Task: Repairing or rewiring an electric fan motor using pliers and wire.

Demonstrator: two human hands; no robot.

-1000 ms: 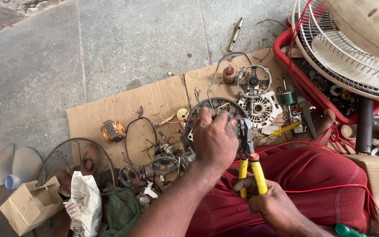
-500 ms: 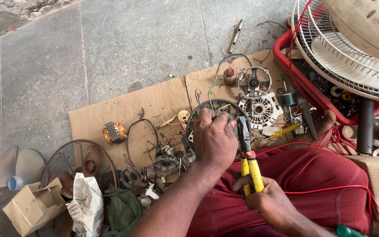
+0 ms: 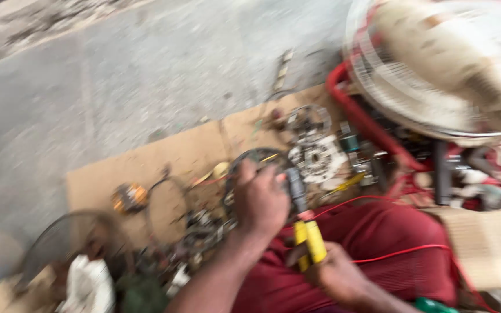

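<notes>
Pliers (image 3: 304,226) with yellow handles are gripped in the closed right hand (image 3: 334,275), their long axis pointed up and away toward the dark ring-shaped part (image 3: 250,159) clasped under the curled left hand (image 3: 259,200), near the cardboard sheet's (image 3: 146,165) near edge.

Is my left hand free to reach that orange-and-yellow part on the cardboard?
Probably yes. The left hand rests on a dark ring, and the orange part lies off to its side on open cardboard. Only loose wire loops lie between; the picture is blurred.
</notes>
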